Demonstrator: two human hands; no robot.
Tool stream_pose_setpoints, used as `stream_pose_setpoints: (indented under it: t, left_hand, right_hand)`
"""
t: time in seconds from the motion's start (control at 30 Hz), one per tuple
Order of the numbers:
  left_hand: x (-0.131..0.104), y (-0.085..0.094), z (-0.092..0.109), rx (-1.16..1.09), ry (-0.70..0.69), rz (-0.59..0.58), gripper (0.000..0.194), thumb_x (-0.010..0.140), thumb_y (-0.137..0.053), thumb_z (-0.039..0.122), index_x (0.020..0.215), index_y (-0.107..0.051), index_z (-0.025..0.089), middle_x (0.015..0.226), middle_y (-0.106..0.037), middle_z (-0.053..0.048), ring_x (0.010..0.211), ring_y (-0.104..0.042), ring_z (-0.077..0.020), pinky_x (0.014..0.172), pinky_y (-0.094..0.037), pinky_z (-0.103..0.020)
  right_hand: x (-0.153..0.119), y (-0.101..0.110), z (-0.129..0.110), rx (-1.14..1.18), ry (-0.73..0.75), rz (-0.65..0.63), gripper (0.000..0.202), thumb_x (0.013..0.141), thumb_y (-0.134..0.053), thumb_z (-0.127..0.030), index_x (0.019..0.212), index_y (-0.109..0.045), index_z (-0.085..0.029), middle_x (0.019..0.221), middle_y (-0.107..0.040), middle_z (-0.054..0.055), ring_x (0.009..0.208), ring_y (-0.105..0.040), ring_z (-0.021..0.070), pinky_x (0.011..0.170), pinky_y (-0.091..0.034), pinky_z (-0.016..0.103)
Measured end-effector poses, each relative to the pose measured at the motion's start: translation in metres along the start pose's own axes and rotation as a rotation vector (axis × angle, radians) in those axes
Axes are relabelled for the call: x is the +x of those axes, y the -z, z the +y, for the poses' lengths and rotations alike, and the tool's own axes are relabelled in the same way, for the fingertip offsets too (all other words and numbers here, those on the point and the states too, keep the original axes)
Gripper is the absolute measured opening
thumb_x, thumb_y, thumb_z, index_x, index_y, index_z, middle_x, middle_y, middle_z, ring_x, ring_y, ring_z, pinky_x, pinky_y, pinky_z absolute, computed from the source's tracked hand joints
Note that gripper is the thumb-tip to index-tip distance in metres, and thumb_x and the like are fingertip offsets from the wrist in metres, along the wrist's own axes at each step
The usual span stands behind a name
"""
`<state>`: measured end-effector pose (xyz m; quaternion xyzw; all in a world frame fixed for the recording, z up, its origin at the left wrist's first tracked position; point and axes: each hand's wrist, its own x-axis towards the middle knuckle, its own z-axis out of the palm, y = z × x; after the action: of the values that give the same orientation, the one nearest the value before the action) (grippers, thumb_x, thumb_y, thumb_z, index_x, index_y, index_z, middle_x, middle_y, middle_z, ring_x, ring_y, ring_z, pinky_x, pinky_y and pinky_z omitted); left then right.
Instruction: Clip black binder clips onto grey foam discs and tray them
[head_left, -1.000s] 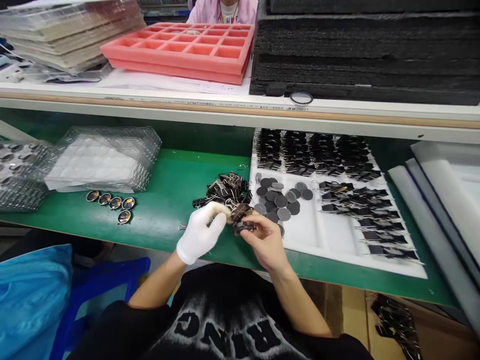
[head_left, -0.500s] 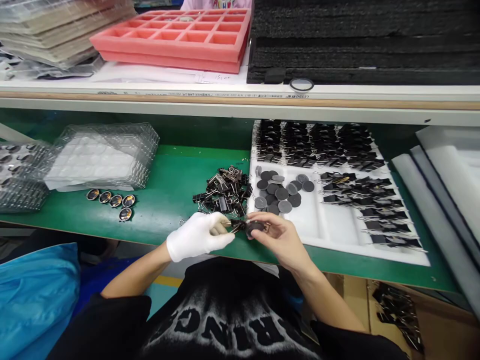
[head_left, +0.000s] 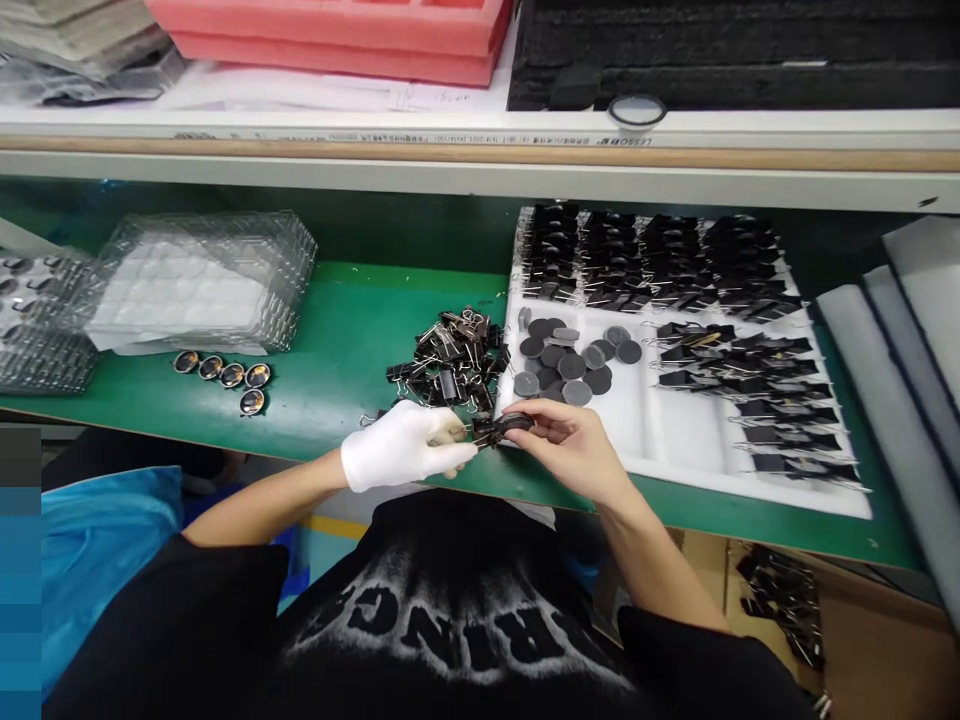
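Both hands pinch binder clip (head_left: 491, 430) at table edge (head_left: 300, 445).

White glove on left grip (head_left: 401, 447) — black lettered shirt (head_left: 450, 620).

Both hands (head_left: 480, 440) drifted back toward bench edge; dark disc (head_left: 514, 422) now pressed against binder clip (head_left: 484, 432).

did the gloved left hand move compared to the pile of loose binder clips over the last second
Barely. The gloved left hand stays just below the pile of loose binder clips at the bench's front edge; the whole view shifted because the camera tilted.
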<state>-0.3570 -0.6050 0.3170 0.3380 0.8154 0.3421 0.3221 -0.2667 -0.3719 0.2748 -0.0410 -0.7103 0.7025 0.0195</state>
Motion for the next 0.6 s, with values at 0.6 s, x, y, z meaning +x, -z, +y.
stream_pose_setpoints:
  t: [0.6]
  left_hand:
    - [-0.005, -0.011, -0.021, 0.537, -0.199, -0.003, 0.043, 0.1, -0.051, 0.062, 0.085, -0.062, 0.023, 0.052, -0.056, 0.0, 0.05, -0.056, -0.0179, 0.055, -0.034, -0.029]
  right_hand:
    - [-0.002, 0.012, -0.018, -0.38, 0.097, -0.218, 0.015, 0.089, -0.077, -0.028, 0.101, -0.087, -0.028, 0.098, -0.084, 0.001, 0.085, -0.08, 0.0235, 0.078, -0.065, 0.034]
